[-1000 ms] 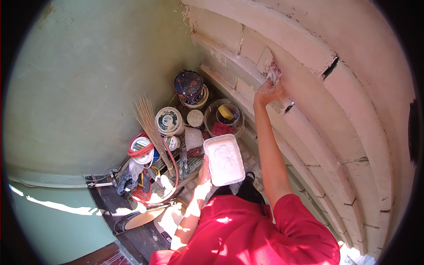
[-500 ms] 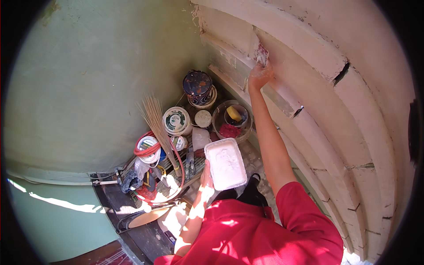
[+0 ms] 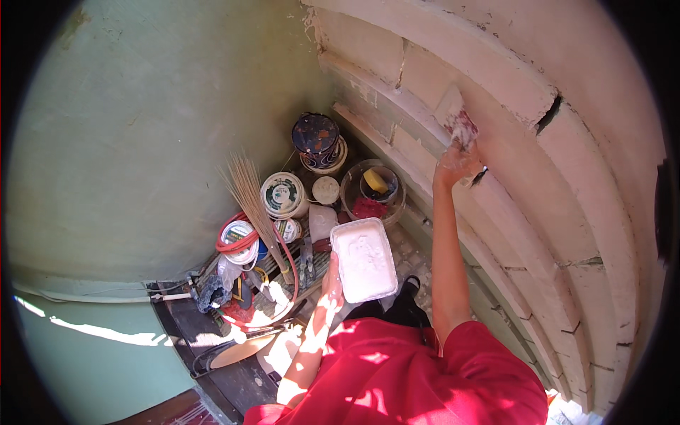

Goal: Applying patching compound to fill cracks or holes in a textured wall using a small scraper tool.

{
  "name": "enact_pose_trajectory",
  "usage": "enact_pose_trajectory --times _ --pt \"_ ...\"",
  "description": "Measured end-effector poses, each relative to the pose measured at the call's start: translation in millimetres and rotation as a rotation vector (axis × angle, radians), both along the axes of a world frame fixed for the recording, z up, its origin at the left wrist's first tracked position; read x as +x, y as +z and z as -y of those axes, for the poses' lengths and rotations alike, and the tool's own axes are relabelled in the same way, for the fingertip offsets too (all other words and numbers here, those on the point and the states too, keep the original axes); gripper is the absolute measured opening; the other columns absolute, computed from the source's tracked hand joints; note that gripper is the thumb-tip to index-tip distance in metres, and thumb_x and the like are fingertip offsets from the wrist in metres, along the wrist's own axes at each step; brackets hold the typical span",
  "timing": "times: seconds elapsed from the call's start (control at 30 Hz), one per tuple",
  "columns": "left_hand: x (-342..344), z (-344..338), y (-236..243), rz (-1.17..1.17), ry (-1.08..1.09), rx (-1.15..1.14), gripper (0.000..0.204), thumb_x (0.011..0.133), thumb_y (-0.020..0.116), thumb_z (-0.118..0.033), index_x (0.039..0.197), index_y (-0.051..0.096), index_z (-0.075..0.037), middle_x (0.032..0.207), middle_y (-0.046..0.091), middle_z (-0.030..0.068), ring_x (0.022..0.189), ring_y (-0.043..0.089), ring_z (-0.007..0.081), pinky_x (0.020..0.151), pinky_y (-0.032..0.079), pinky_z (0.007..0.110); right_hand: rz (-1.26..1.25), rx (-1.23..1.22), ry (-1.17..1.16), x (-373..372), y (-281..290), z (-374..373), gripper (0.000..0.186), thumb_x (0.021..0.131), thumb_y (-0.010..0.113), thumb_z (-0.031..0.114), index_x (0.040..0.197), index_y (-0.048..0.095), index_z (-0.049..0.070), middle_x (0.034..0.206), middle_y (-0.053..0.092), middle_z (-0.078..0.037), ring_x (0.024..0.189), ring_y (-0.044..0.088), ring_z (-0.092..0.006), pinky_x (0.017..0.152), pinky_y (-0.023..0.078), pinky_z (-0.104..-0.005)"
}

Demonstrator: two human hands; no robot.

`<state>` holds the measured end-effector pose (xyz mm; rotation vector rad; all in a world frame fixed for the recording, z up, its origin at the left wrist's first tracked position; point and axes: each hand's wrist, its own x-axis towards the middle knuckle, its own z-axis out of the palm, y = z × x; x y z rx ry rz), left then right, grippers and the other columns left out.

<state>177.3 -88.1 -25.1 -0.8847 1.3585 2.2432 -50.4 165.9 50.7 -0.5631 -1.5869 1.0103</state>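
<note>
My left hand (image 3: 332, 282) grips the left side of a white rectangular tub (image 3: 365, 261), held level before my body. White paste with a rough, dug-up surface fills the tub. Up on the right, my right hand (image 3: 457, 161) is closed round the handle of a putty knife (image 3: 462, 127), which is smeared with white and dark red. The blade lies against or very close to the beige stepped wall (image 3: 496, 134), on a face between two ledges. Dark gaps and cracks show in the ledges near that hand. My fingers partly hide the handle.
In the corner stand a dark paint-stained bucket (image 3: 316, 134), a white lidded bucket (image 3: 283, 195) and a clear basin (image 3: 389, 212) with a yellow sponge (image 3: 375, 181). A twig broom (image 3: 249, 191) leans beside a red hose (image 3: 289, 262). The green wall (image 3: 156, 142) rises on the left.
My right hand has moved the putty knife right and down along the wall, away from the vertical joint. The tub in my left hand has barely shifted.
</note>
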Motion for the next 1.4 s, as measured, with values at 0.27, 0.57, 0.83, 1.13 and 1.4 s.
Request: enact_pose_trajectory --times 0.27,0.57,0.83,1.13,1.4 --pt "-0.7 -14.9 0.0 -0.1 -0.027 0.085 0.076 0.095 0.042 -0.055 0.142 0.03 0.005 0.143 0.04 0.0135 0.129 0.041 0.0224 0.108 0.029 0.031 0.08 0.207 0.081 -84.7 -16.2 13.1 0.035 0.076 0.06 0.005 0.11 0.065 0.003 0.098 0.063 -0.022 0.095 0.057 -0.0388 0.087 0.042 -0.0458" --pt "-6.1 -37.0 59.2 -0.017 -0.077 0.087 0.077 0.095 0.043 -0.055 0.143 0.03 0.004 0.144 0.04 0.0139 0.129 0.04 0.022 0.108 0.03 0.032 -0.06 0.134 0.148 -10.0 -18.3 -42.3 0.028 0.077 0.06 0.002 0.104 0.065 -0.003 0.089 0.069 -0.017 0.079 0.064 -0.0274 0.076 0.048 -0.0361" --pt "0.9 -33.8 7.7 -0.11 -0.052 0.113 0.079 0.094 0.043 -0.056 0.143 0.028 0.004 0.143 0.039 0.0162 0.13 0.04 0.0223 0.107 0.031 0.031 0.065 0.479 0.519 12.8 88.3 -31.7 0.032 0.078 0.054 -0.004 0.107 0.066 0.004 0.094 0.066 -0.017 0.083 0.064 -0.0328 0.077 0.049 -0.0373" --pt "15.1 -35.5 11.3 -0.213 -0.037 0.225 0.075 0.096 0.041 -0.054 0.142 0.029 0.004 0.143 0.04 0.0144 0.13 0.041 0.0209 0.107 0.032 0.032 0.289 1.64 0.538 -57.8 96.4 14.1 0.011 0.079 0.057 0.01 0.083 0.067 0.011 0.084 0.064 -0.01 0.091 0.062 -0.0248 0.085 0.047 -0.0373" --pt "25.0 -36.2 12.5 -0.079 0.098 0.187 0.07 0.096 0.041 -0.052 0.141 0.034 0.002 0.141 0.043 0.0126 0.129 0.042 0.0203 0.108 0.033 0.031 0.601 1.962 0.509 -75.5 66.0 -14.9 0.015 0.081 0.056 0.015 0.07 0.066 0.014 0.076 0.063 -0.007 0.093 0.06 -0.0245 0.101 0.038 -0.0437"
